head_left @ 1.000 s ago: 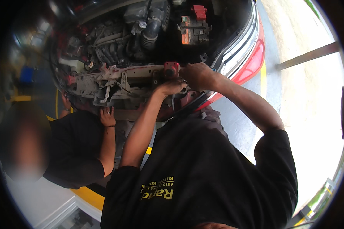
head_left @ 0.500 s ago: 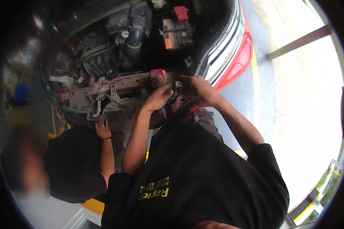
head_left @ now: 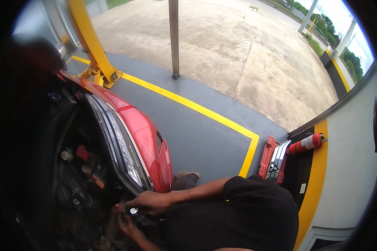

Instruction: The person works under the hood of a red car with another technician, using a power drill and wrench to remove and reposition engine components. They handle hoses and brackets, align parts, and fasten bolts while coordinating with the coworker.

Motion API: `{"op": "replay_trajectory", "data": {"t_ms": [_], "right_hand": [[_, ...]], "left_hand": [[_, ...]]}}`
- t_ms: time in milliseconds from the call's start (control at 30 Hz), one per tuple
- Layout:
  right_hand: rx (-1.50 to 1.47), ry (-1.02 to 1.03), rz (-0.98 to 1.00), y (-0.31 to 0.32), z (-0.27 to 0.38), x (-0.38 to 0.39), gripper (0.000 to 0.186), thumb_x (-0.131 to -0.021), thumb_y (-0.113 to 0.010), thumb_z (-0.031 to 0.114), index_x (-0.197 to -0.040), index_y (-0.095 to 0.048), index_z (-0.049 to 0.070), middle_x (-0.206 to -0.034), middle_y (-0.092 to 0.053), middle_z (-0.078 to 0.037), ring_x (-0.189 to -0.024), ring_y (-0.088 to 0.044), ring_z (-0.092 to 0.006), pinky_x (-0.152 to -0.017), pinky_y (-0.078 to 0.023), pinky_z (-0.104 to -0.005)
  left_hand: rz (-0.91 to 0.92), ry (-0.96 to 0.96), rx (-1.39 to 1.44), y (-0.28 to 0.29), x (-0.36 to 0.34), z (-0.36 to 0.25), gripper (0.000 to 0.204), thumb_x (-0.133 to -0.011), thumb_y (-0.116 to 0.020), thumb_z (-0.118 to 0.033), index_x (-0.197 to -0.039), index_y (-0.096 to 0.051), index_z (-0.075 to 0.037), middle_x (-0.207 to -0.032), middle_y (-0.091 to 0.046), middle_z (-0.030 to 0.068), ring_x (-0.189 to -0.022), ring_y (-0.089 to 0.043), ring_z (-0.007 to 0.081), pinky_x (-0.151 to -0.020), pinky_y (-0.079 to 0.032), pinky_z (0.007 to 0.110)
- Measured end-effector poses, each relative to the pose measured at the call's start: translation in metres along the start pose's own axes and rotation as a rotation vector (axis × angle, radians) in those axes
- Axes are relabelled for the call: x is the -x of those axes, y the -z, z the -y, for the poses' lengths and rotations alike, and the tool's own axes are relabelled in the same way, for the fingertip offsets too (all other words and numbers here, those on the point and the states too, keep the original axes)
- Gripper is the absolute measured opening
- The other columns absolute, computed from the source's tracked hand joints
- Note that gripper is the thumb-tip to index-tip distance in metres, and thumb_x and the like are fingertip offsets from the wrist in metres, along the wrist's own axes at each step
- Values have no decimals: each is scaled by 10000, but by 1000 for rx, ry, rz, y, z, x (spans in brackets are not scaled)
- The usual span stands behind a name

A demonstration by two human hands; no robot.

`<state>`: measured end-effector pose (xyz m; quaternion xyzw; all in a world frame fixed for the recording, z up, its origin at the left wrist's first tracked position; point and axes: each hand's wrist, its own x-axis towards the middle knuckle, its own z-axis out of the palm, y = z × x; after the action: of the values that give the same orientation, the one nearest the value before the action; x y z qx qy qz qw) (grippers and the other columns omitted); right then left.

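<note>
In the head view, the right hand (head_left: 153,202) is curled at the front edge of the engine bay, just beside the lower corner of the headlight (head_left: 120,144), its fingers bent around what appears to be a ratchet (head_left: 133,211); only the round silver head shows past the thumb side. The left hand (head_left: 127,226) is half curled below it, fingertips up close to the ratchet head and a small red part (head_left: 119,206); whether those fingers grip anything or merely steady something cannot be told. Good work here would likely mean keeping the ratchet head square to whatever it seats on, steadying it with the left fingertips, and using short, even strokes so that the knuckles and tool stay clear of the headlight lens and the glossy red fender (head_left: 140,125). Much is hard to make out: the ratchet's handle is covered by the right hand, any socket or fastener beneath the 2 hands is out of sight, and the left forearm runs off the lower edge. The battery (head_left: 97,178) and its red terminal cover (head_left: 83,153) can be picked out, but the bay farther left sinks into near-black shadow.
</note>
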<state>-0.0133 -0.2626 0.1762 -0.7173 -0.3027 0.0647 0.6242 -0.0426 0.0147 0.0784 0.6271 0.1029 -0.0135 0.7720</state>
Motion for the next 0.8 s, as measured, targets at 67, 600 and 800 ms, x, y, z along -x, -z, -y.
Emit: {"op": "replay_trajectory", "data": {"t_ms": [67, 600, 800], "right_hand": [[-90, 31, -46, 5, 4, 0, 356, -1018, -709, 135, -1351, -634, 36, -1064, -737, -277, -1061, -694, -518, -867, -532, -569], [-380, -131, -454, 32, 25, -20, 251, -1138, -695, 212, -1219, -641, -19, -801, -689, -50, -611, -600, -72, -514, -445, -234], [-365, -131, -566, 76, 26, -35, 196, -1137, -673, 129, -1239, -630, -32, -831, -705, -101, -588, -576, -78, -549, -461, -233]], "left_hand": [[-11, -37, 42, -13, 5, -15, 445, -1114, -704, -132, -1504, -589, 48, -1366, -711, 147, -1247, -696, 202, -1099, -553, 341], [-58, -135, 280, -69, -32, -74, 154, -1062, -802, -143, -1195, -783, -67, -1062, -785, 15, -987, -713, 89, -957, -569, 267], [-202, -364, 84, -51, -125, -145, 226, -1066, -808, -180, -1254, -756, -64, -1122, -771, 8, -1003, -689, 84, -956, -545, 272]]}}
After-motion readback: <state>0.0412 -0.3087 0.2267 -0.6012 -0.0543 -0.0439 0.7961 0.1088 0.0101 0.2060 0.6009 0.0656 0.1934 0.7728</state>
